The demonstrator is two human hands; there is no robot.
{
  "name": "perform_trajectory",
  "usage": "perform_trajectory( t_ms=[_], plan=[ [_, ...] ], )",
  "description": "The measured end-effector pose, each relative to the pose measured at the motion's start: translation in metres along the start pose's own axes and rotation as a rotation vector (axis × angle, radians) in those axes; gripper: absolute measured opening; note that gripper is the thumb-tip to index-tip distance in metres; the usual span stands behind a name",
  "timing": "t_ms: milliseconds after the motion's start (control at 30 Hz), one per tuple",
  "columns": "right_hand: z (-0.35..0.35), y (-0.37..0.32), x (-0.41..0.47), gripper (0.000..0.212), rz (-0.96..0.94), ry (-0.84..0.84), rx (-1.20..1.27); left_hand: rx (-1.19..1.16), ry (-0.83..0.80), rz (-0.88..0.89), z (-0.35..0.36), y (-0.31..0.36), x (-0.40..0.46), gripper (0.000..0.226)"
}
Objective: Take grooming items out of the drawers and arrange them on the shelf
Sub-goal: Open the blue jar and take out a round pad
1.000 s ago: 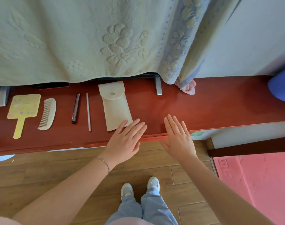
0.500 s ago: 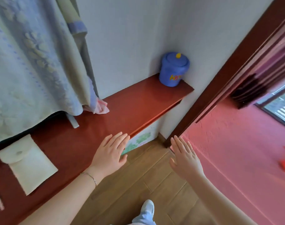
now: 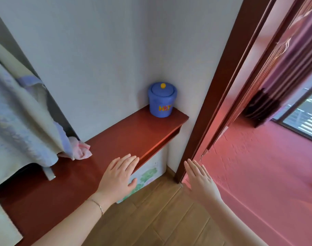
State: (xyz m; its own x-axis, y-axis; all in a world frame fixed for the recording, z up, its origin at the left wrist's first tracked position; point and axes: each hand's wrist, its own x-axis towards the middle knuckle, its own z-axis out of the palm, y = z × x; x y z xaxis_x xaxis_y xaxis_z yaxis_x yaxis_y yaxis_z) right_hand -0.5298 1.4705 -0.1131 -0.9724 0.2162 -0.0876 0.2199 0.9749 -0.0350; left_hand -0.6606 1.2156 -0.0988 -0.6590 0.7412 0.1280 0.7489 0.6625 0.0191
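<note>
A long red-brown shelf (image 3: 134, 128) runs along the wall into a corner. My left hand (image 3: 118, 176) hovers flat over its front edge, fingers apart, holding nothing. My right hand (image 3: 200, 180) is out past the shelf's right end, near the door frame, also flat and empty. A cream pouch (image 3: 2, 226) lies on the shelf at the far left, cut off by the frame edge. The comb, mirror and other grooming items are out of view.
A blue lidded jar (image 3: 162, 99) stands in the shelf's far corner. A pale towel (image 3: 18, 125) hangs over the left part, with a pink cloth (image 3: 80, 150) below it. A dark door frame (image 3: 221, 82) stands right, with pink flooring (image 3: 258, 166) beyond it and wooden floor (image 3: 160, 215) under me.
My view has swung right along the shelf; the comb, mirror and sticks have left the frame and the pouch is nearly gone. Both hands stay flat and empty.
</note>
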Motion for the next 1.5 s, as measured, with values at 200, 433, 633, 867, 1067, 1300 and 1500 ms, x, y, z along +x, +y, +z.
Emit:
perform_trajectory(
  t_ms=[200, 433, 633, 867, 1067, 1300, 1500],
  plan=[
    [-0.029, 0.026, 0.046, 0.070, -0.046, 0.090, 0.128, 0.017, 0.016, -0.036, -0.008, 0.004, 0.043, 0.057],
    [-0.054, 0.040, 0.124, 0.068, -0.107, 0.095, 0.175, 0.016, -0.024, -0.112, 0.010, -0.019, 0.093, 0.057],
    [-0.082, 0.040, 0.211, 0.065, -0.136, 0.045, 0.238, -0.013, -0.048, -0.195, 0.029, -0.052, 0.148, 0.059],
    [-0.115, 0.039, 0.308, 0.075, -0.159, 0.056, 0.188, -0.094, 0.054, -0.184, 0.027, -0.079, 0.233, 0.059],
    [-0.121, 0.047, 0.351, 0.065, -0.179, 0.064, 0.237, -0.094, 0.135, -0.172, 0.008, -0.090, 0.285, 0.058],
    [-0.119, 0.038, 0.389, 0.050, -0.229, 0.049, 0.310, -0.063, 0.081, -0.233, 0.008, -0.095, 0.300, 0.057],
    [-0.109, 0.038, 0.399, 0.024, -0.205, 0.144, 0.421, -0.054, 0.052, -0.294, 0.004, -0.101, 0.296, 0.053]
  ],
)
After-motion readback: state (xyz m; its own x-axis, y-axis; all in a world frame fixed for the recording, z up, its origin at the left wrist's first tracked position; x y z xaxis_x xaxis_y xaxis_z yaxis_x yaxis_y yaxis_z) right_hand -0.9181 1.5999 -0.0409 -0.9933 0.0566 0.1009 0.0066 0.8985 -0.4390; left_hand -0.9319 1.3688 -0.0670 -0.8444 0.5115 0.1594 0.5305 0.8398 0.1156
